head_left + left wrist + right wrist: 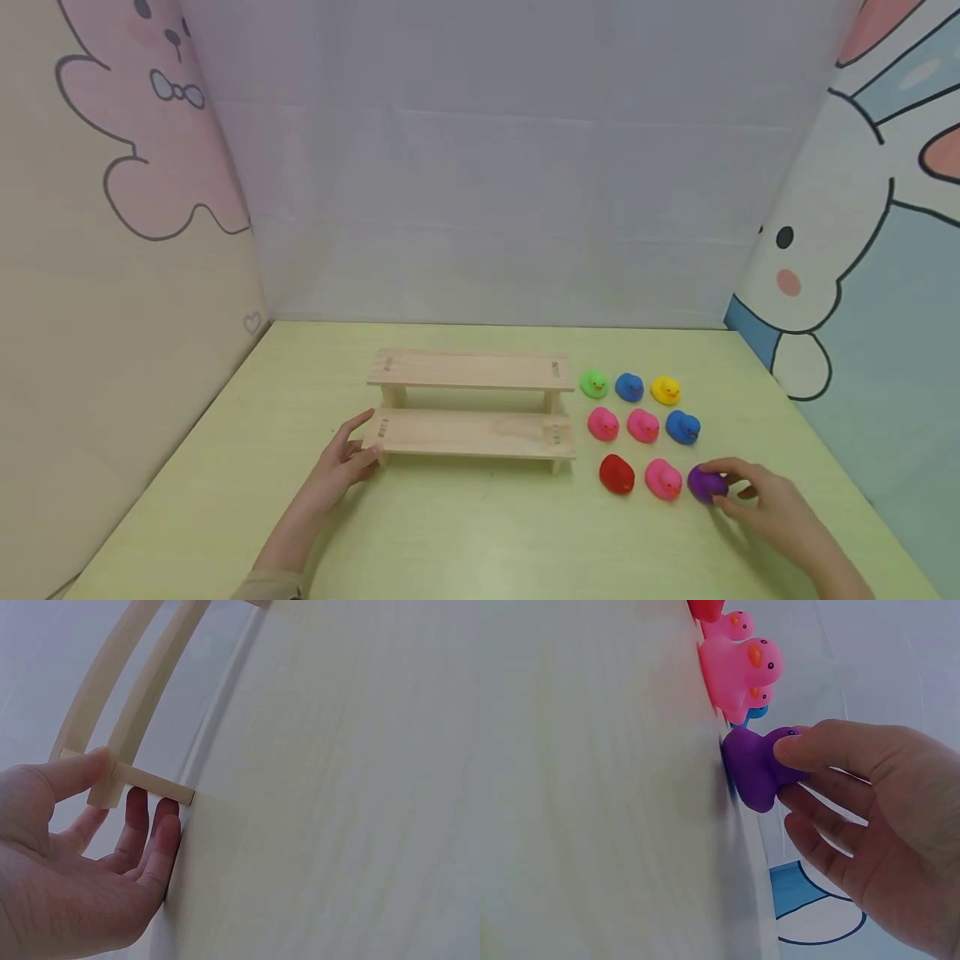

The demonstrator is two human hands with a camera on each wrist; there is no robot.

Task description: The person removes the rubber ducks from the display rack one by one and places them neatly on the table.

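Observation:
A two-step wooden stand (468, 433) sits mid-table, with its lower step in front of the higher one. At the left end of the lower step, my left hand (343, 467) grips the stand; in the left wrist view the thumb lies on the step and curled fingers touch the side support (154, 784). On the right, my right hand (768, 500) pinches a purple rubber duck (707, 483) between thumb and fingers. The right wrist view has the purple duck on or just at the table surface. Beside it are a pink duck (663, 479) and a red duck (617, 474).
Behind the front row stand more rubber ducks: pink (603, 423) and blue (683, 427) in the middle, then green (595, 383), blue (629, 387) and yellow (666, 389) farther back. A pale back wall (495, 208) and printed side walls border the table (450, 542).

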